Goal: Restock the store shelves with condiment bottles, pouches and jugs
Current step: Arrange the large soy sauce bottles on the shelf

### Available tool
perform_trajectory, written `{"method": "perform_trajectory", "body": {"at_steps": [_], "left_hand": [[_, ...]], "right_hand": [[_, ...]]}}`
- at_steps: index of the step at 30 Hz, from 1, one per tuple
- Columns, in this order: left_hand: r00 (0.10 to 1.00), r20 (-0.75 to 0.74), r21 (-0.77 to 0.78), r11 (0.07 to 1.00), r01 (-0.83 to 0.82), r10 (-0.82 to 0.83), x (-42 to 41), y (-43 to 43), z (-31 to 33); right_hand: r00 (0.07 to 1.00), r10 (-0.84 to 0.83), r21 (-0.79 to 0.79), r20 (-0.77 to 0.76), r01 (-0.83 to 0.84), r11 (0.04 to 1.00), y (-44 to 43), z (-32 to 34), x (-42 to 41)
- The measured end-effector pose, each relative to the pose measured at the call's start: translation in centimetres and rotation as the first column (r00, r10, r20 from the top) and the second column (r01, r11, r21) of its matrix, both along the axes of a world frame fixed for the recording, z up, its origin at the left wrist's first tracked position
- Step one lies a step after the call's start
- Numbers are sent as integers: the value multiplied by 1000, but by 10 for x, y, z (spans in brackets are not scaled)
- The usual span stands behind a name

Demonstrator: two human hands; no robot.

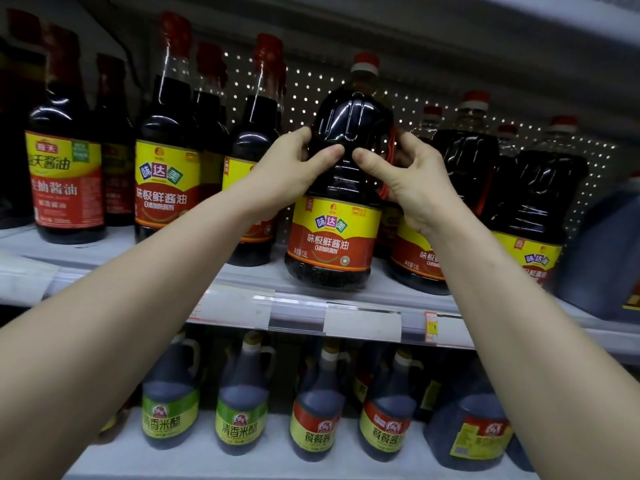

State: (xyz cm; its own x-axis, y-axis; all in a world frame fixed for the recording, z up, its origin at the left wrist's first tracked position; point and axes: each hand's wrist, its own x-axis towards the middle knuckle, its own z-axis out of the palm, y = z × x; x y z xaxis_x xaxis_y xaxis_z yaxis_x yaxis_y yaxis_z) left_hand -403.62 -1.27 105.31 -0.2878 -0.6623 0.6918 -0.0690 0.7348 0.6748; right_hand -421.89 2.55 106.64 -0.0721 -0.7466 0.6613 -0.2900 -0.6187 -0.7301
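The left grip (294, 164) clasps the left shoulder of a dark soy sauce jug (334, 237), with the thumb laid across the front ribs and the fingers curled round the side. The right grip (405, 181) clasps the opposite shoulder, its thumb meeting the left thumb on the front and its fingers wrapped at the red handle (389, 157) on the jug's right side. Both forearms reach up from the lower corners of the view.

The jug is upright on the upper shelf (104, 258), with its base close to the front edge, about midway along the visible stretch. Its yellow and red label faces outward.

Just to the right, two jugs with the same label (533, 209) stand on the same shelf, partly hidden by the right forearm. To the left is a row of tall soy sauce bottles (166, 161) with red caps. Behind them all is a perforated back panel (311, 84).

Price tag strips (363, 323) run along the front edge. On the lower shelf (173, 459) stand handled bottles with green labels (171, 403) and others with red and yellow labels (317, 420).
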Motion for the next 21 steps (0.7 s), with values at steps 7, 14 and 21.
{"method": "perform_trajectory", "body": {"at_steps": [7,14,21], "left_hand": [[999,5,39,999,-35,35,-2,-3,-5],[992,101,47,996,-77,72,3,6,-22],[981,188,152,988,13,-42,19,22,-57]], "right_hand": [[1000,-11,8,6,11,1000,-4,-4,-1],[997,-81,0,-16,81,997,0,-18,3],[993,-79,58,-89,84,995,14,-42,-2]]}}
